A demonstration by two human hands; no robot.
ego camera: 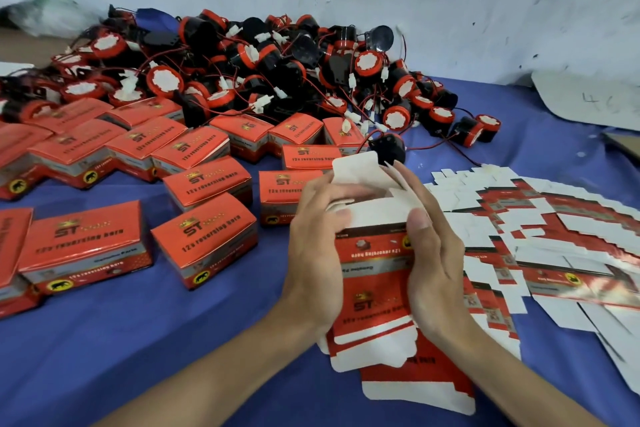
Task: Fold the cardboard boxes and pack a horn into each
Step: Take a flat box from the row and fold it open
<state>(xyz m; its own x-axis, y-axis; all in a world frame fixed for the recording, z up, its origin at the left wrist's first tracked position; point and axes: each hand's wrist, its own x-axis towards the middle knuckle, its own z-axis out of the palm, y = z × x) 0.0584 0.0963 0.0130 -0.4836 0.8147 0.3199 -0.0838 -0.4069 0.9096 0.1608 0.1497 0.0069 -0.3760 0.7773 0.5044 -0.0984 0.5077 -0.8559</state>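
Two hands hold one half-formed cardboard box (375,274) above the blue cloth (138,340), low in the middle of the view. The left hand (318,243) wraps its left edge, thumb on the printed face. The right hand (433,253) pinches the right edge, thumb in front and fingers stretched up behind. The box's long axis runs away from the person, white flaps open at the far end and red-and-white flaps toward the wrists. A second flat piece lies under its near end. One single horn (388,147) sits just beyond the fingertips. Behind it is a heap of horns (263,66), too many and too tangled to count. About fifteen folded boxes (204,239) stand to the left, some cut off by the edge. To the right is a fan of flat blanks (554,236), overlapping past counting.
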